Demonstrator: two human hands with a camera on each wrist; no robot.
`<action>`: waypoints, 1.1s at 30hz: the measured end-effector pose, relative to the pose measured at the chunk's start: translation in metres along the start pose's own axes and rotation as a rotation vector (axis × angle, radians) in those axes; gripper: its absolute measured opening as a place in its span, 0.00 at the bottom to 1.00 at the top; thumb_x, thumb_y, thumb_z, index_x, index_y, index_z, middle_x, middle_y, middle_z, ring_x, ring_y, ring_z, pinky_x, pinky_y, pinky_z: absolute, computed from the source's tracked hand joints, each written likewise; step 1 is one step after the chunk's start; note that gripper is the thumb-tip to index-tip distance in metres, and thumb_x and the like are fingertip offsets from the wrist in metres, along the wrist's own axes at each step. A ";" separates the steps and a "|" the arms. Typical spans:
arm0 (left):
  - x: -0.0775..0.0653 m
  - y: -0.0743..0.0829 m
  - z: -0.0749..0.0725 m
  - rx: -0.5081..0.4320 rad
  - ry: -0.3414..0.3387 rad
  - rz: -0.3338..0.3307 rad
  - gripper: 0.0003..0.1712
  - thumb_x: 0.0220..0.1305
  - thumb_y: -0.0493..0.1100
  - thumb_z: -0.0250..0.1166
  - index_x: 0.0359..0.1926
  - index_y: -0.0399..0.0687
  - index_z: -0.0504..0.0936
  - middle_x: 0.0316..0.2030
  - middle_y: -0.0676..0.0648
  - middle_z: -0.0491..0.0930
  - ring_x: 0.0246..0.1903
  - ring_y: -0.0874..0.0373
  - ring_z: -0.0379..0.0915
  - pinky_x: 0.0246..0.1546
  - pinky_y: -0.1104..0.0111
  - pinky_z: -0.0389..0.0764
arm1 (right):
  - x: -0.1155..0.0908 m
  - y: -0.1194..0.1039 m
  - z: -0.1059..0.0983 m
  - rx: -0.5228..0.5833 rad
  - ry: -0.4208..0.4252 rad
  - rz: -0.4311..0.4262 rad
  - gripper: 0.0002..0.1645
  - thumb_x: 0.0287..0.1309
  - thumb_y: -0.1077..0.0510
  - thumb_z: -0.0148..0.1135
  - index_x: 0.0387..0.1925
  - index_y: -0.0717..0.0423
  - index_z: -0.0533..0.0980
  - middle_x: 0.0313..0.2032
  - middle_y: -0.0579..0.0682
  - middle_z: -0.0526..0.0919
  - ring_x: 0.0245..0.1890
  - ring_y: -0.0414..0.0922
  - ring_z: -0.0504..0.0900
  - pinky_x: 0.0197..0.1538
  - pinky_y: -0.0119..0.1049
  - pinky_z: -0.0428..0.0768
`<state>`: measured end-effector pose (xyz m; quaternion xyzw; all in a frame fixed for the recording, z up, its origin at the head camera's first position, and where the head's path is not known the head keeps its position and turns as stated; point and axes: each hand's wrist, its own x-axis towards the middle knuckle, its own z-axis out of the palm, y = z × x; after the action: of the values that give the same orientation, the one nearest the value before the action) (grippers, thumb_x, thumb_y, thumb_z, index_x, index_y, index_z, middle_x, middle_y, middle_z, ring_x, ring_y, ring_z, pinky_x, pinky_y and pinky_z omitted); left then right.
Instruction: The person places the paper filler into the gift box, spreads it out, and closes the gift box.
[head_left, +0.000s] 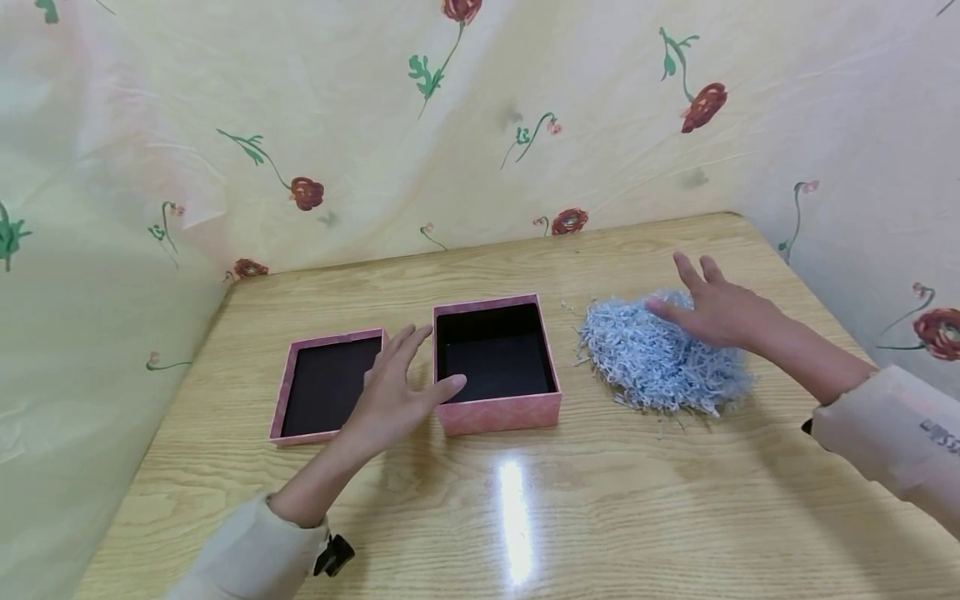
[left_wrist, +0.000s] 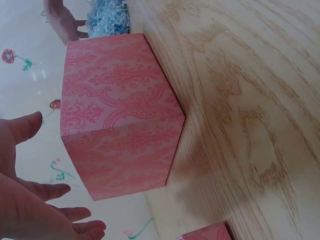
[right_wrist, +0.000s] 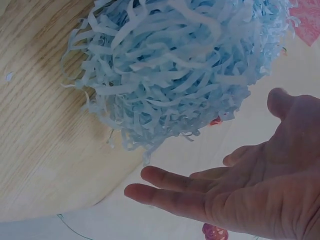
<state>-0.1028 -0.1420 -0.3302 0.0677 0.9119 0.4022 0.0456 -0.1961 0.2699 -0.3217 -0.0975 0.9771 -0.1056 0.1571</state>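
A pink patterned box (head_left: 498,414) with a black inside stands uncovered mid-table; nothing shows in it. Left of it lies its shallow pink box lid (head_left: 281,408), black inside facing up. My left hand (head_left: 393,404) hovers between the two, fingers spread and holding nothing; the left wrist view shows the hand apart from the box (left_wrist: 122,100). To the right is a heap of light-blue shredded paper (head_left: 645,358). Above its far right side my right hand (head_left: 723,312) is held with fingers extended. In the right wrist view the shredded paper (right_wrist: 175,70) is apart from the fingers.
The wood-grain table (head_left: 600,500) carries all of this. A flowered cloth (head_left: 360,150) hangs behind it and along both sides. A few loose paper shreds (head_left: 567,307) lie between the box and the heap.
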 end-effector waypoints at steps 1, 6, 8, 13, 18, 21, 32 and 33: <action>0.000 0.000 0.000 -0.008 0.002 0.002 0.48 0.57 0.64 0.66 0.73 0.55 0.57 0.74 0.46 0.47 0.73 0.40 0.36 0.63 0.33 0.34 | 0.000 0.000 0.000 0.005 -0.005 0.001 0.60 0.65 0.25 0.34 0.71 0.62 0.22 0.67 0.81 0.29 0.54 0.81 0.63 0.49 0.75 0.61; 0.000 0.000 0.002 -0.046 0.012 0.013 0.46 0.56 0.62 0.69 0.72 0.55 0.61 0.73 0.47 0.50 0.71 0.42 0.44 0.64 0.37 0.50 | 0.002 0.001 0.000 0.017 -0.007 0.004 0.61 0.64 0.25 0.37 0.72 0.62 0.23 0.67 0.81 0.30 0.55 0.82 0.59 0.51 0.76 0.57; 0.001 0.000 0.003 -0.061 0.015 0.019 0.46 0.55 0.60 0.70 0.71 0.55 0.62 0.72 0.47 0.51 0.71 0.43 0.47 0.63 0.40 0.56 | 0.002 0.001 0.000 0.018 -0.001 -0.001 0.61 0.64 0.26 0.38 0.72 0.63 0.24 0.67 0.82 0.31 0.56 0.83 0.58 0.51 0.76 0.58; 0.002 0.000 0.005 -0.093 0.010 0.024 0.46 0.55 0.58 0.71 0.71 0.55 0.62 0.71 0.46 0.54 0.70 0.46 0.50 0.64 0.45 0.59 | 0.002 0.000 0.000 0.039 0.020 -0.032 0.60 0.64 0.28 0.42 0.73 0.64 0.29 0.67 0.82 0.33 0.57 0.84 0.54 0.51 0.76 0.59; 0.002 0.001 0.007 -0.136 -0.011 0.016 0.46 0.54 0.56 0.72 0.71 0.56 0.61 0.71 0.48 0.55 0.69 0.48 0.52 0.64 0.46 0.61 | 0.005 0.002 0.003 0.070 0.016 -0.058 0.59 0.64 0.29 0.46 0.74 0.63 0.33 0.67 0.81 0.35 0.59 0.85 0.48 0.53 0.78 0.55; 0.002 0.001 0.008 -0.171 -0.027 0.005 0.47 0.54 0.53 0.73 0.71 0.56 0.61 0.71 0.49 0.56 0.69 0.47 0.53 0.61 0.47 0.65 | 0.006 0.004 0.004 0.087 0.005 -0.067 0.59 0.63 0.30 0.48 0.74 0.62 0.33 0.67 0.81 0.35 0.60 0.85 0.44 0.53 0.79 0.51; 0.005 -0.003 0.012 -0.242 -0.072 -0.065 0.47 0.53 0.48 0.74 0.71 0.53 0.61 0.69 0.44 0.59 0.62 0.40 0.64 0.51 0.52 0.76 | 0.006 0.010 0.009 0.163 -0.006 -0.200 0.61 0.59 0.40 0.63 0.75 0.59 0.36 0.67 0.80 0.43 0.63 0.81 0.43 0.54 0.77 0.50; 0.005 -0.003 0.012 -0.246 -0.075 -0.072 0.47 0.53 0.47 0.75 0.71 0.53 0.61 0.69 0.45 0.59 0.61 0.40 0.64 0.51 0.52 0.76 | 0.006 0.010 0.010 0.174 -0.009 -0.216 0.61 0.58 0.41 0.64 0.75 0.59 0.36 0.67 0.79 0.43 0.64 0.80 0.43 0.54 0.76 0.50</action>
<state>-0.1066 -0.1343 -0.3407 0.0437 0.8552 0.5063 0.1019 -0.2002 0.2768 -0.3350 -0.1887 0.9473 -0.2057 0.1570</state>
